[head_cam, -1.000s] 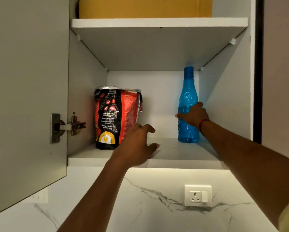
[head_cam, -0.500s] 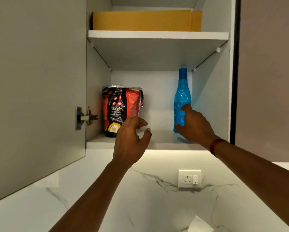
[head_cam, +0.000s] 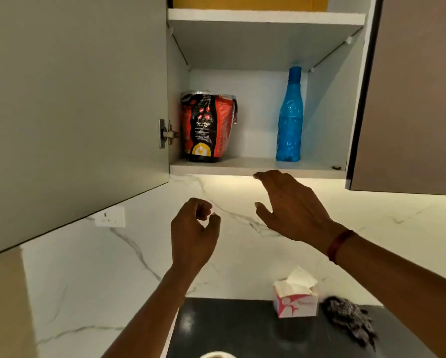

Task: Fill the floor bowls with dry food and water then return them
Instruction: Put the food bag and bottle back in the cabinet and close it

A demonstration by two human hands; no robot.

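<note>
A red and black dry food bag (head_cam: 207, 126) stands on the left of the lower cabinet shelf (head_cam: 255, 165). A blue water bottle (head_cam: 289, 117) stands upright on the right of the same shelf. My left hand (head_cam: 193, 233) hangs below the shelf in front of the marble wall, its fingers loosely curled and holding nothing. My right hand (head_cam: 291, 208) is just under the shelf edge, fingers spread, apart from the bottle. A pale rim (head_cam: 215, 354) peeks in at the bottom edge; I cannot tell what it is.
The cabinet door (head_cam: 74, 104) stands open on the left. A yellow box (head_cam: 250, 1) sits on the upper shelf. On the dark counter (head_cam: 229, 329) are a tissue box (head_cam: 295, 298) and a checked cloth (head_cam: 348, 316). A wall socket (head_cam: 110, 217) is under the door.
My right hand has let go of the blue bottle and dropped below the shelf. My left hand has also drawn back and down. The view has pulled away from the cabinet.
</note>
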